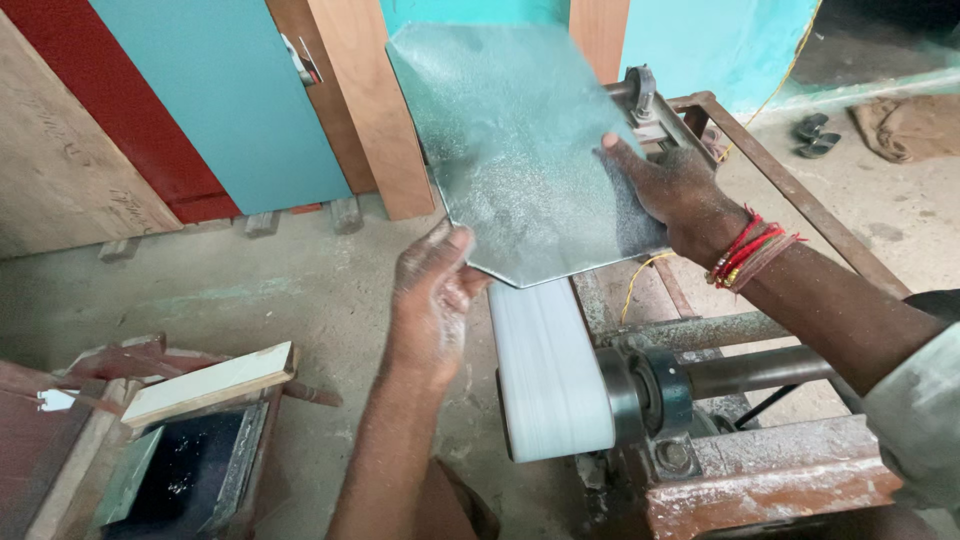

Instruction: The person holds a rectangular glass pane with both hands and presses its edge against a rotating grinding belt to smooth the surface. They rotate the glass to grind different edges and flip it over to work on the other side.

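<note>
Leaning wooden boards, sandals on the concrete floor.

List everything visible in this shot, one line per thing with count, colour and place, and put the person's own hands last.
glass sheet: one, pale textured, corners cut, held over the belt at centre
sanding belt: one, white, running from below the sheet toward the camera
belt roller and shaft: one, grey metal, right of the belt
machine frame: one, rusty brown, right side
boards: several, red, teal and bare wood, leaning at the back
wooden strip: one, pale, lying on a box at lower left
sandals: one pair, dark, on the floor at upper right
wrist threads: several, red, on the right wrist
left hand: one, dusty, gripping the sheet's lower left edge
right hand: one, gripping the sheet's right edge
</note>
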